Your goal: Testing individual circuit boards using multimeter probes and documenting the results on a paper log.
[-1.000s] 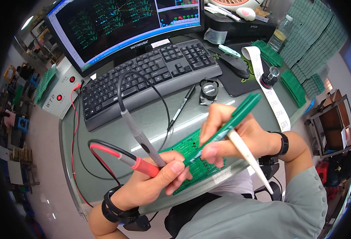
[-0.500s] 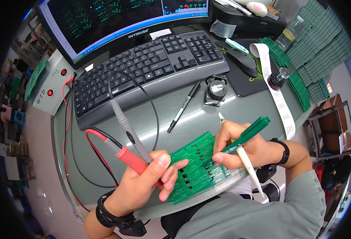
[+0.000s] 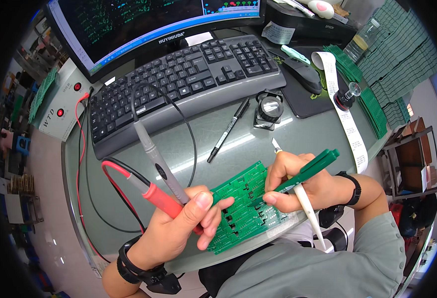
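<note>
My left hand [image 3: 183, 221] is closed around a red test probe [image 3: 161, 198] and a grey test probe [image 3: 158, 158], their cable ends pointing up and away. Its fingers also lie against the left edge of a green circuit board [image 3: 238, 223] near the table's front edge. Closed in a writing grip, my right hand [image 3: 308, 186] holds a green pen [image 3: 312, 170], whose tip end is low over the board's middle; contact cannot be made out. A white-handled craft knife [image 3: 307, 208] is tucked in the same hand, its blade sticking out beyond the fingers.
Beyond the board lie a black marker [image 3: 228, 131] and a black-framed loupe [image 3: 269, 109]. Farther back are a keyboard [image 3: 188, 94], a monitor [image 3: 154, 30] and a mouse [image 3: 302, 75]. A paper strip [image 3: 345, 126] and stacked green boards [image 3: 372, 111] lie right; a tester box [image 3: 62, 107] stands left.
The green pen has shifted slightly in my right hand, its tip end moving a little left over the board. My left hand keeps both probes in nearly the same place.
</note>
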